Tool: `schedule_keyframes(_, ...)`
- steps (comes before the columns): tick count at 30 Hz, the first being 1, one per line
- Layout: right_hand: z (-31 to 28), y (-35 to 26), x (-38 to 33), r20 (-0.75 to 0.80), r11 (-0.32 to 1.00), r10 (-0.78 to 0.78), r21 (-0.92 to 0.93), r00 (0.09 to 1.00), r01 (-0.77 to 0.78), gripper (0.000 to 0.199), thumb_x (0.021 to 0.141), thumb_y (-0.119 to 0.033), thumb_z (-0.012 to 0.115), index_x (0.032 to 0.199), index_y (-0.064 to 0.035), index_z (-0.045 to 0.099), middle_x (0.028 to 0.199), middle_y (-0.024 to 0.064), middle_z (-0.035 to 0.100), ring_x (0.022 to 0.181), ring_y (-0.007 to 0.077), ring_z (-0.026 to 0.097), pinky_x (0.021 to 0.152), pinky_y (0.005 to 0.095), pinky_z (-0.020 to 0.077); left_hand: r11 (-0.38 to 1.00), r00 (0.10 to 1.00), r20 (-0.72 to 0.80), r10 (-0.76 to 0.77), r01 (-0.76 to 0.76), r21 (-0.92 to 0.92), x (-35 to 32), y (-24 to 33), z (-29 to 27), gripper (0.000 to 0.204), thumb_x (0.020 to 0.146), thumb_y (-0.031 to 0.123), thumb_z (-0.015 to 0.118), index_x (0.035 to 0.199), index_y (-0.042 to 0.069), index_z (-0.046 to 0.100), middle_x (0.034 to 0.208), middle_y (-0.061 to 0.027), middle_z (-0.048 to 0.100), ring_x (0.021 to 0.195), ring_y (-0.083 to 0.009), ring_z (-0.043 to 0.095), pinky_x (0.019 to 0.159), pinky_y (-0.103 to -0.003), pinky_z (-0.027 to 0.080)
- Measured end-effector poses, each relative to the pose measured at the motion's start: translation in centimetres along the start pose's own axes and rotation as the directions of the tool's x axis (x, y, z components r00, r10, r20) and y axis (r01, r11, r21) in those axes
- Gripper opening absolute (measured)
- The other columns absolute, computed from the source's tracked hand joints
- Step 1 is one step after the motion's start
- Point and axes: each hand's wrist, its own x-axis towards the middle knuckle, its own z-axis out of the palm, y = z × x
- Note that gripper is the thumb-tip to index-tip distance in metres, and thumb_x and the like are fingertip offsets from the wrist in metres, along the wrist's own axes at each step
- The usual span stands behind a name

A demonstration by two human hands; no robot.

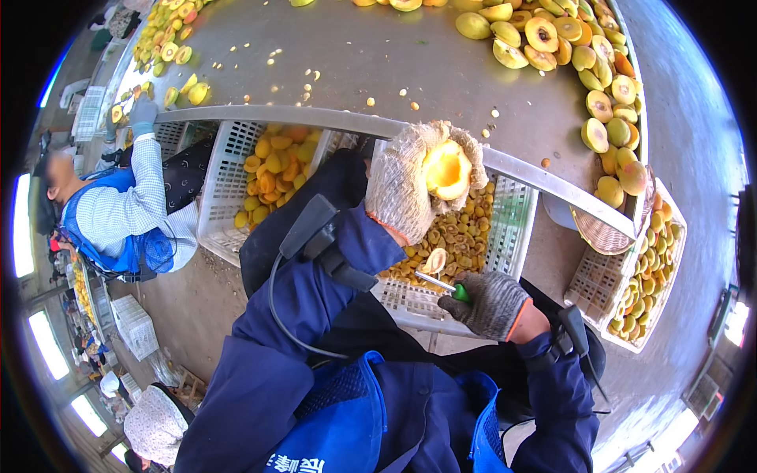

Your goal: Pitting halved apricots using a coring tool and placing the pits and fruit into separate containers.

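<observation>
My left hand point(410, 177), in a thick, dirty pale knit glove, is closed around a yellow peach half point(447, 170). The cut face shows a hollow at its centre. Lower and to the right, my right hand point(497, 303), in a grey knit glove, grips the green handle of a pitting tool point(460, 292). Its metal shaft points left, apart from the fruit. Near the shaft is a pale brown peach stone point(433, 261); whether it touches the tool is unclear. Below both hands stands a white crate point(418, 309) with many brownish stones and scraps in it.
A metal table point(331, 47) spans the far side, with halved peaches point(544, 35) heaped at right. A crate of whole peaches point(217, 185) stands at left. Right are a wicker basket point(603, 229) and another peach crate point(587, 276). A co-worker point(118, 209) sits at left.
</observation>
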Motion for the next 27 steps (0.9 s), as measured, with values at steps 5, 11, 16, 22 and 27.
schedule_keyframes(5,0.4,0.3,-1.7,-0.172,0.995,0.0,-0.097,0.985,-0.017,0.037,0.092,-0.04,0.06,0.081,-0.0042,0.062,0.067,0.018,0.064,0.065,0.0389,0.065,0.06,0.0483,0.0506,0.456,0.92,0.367,0.139,-0.388,0.801,-0.8,8.3,-4.1,0.015,0.091,0.017,0.061,0.09,0.002,0.065,0.084,-0.0088,0.066,0.073,-0.0213,0.065,0.067,-0.03,0.051)
schedule_keyframes(11,-1.7,-0.9,-1.7,-0.073,0.998,-0.015,-0.064,0.997,0.011,0.039,0.091,-0.042,0.059,0.089,-0.0035,0.064,0.074,0.0187,0.067,0.072,0.0391,0.066,0.065,0.0501,0.0505,-0.491,0.857,0.451,0.249,-0.289,0.822,0.9,12.5,-9.6,0.026,0.081,0.022,0.065,0.103,0.01,0.069,0.106,-0.0126,0.069,0.095,-0.0325,0.066,0.088,-0.04,0.052)
schedule_keyframes(16,-0.5,0.7,-1.4,-0.073,0.999,-0.033,-0.005,0.997,0.033,0.039,0.091,-0.042,0.059,0.088,-0.0036,0.066,0.077,0.0195,0.068,0.074,0.0395,0.067,0.067,0.0515,0.0509,0.276,0.891,0.343,0.297,-0.424,0.863,12.8,7.6,5.9,0.037,0.092,0.035,0.065,0.106,0.001,0.067,0.095,-0.014,0.071,0.084,-0.021,0.066,0.077,-0.033,0.052)
schedule_keyframes(22,0.8,1.1,-1.9,-0.085,0.992,-0.077,-0.102,0.993,0.068,0.043,0.092,-0.046,0.056,0.089,-0.0051,0.068,0.08,0.0196,0.07,0.077,0.0403,0.068,0.071,0.0504,0.0523,-0.003,0.882,0.344,0.321,-0.362,0.932,21.8,-1.5,9.6,0.051,0.076,0.039,0.067,0.109,0.001,0.066,0.098,-0.0196,0.071,0.095,-0.0329,0.067,0.087,-0.04,0.05)
schedule_keyframes(27,-2.8,1.4,-2.6,-0.171,0.999,0.053,-0.001,0.984,-0.054,0.043,0.09,-0.047,0.061,0.09,-0.0044,0.067,0.079,0.0191,0.069,0.073,0.0384,0.068,0.069,0.048,0.053,0.948,0.972,0.208,-0.11,0.039,0.316,13.7,3.3,7.2,0.033,0.081,0.016,0.069,0.111,0.005,0.065,0.076,-0.0043,0.062,0.046,-0.0111,0.047,0.04,-0.025,0.037)
